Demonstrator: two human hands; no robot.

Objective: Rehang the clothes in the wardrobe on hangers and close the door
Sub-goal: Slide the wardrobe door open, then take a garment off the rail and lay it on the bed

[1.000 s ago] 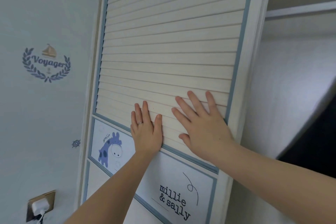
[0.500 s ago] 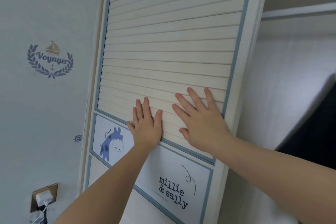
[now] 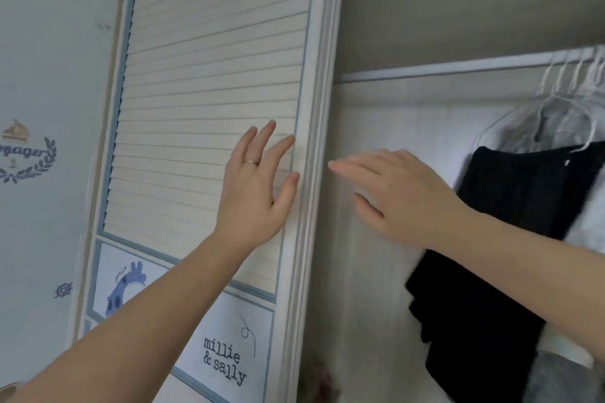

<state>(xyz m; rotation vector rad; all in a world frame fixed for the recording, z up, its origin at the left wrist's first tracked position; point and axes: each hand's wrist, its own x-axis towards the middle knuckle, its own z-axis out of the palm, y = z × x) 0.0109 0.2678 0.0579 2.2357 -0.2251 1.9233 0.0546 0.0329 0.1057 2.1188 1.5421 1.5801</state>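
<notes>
Presses left hand (image 3: 255, 193), fingers spread, flat on the door (image 3: 203, 91). Holds right hand (image 3: 406, 196) open, empty, door's upright edge at its 9 o'clock.

Kid's bedroom: white slatted wardrobe door (image 3: 209, 91) behind left hand (image 3: 253, 193), blue cartoon-giraffe panel (image 3: 126, 285) below it, black and grey hung clothes (image 3: 523, 199) right of right hand (image 3: 402, 196).
</notes>
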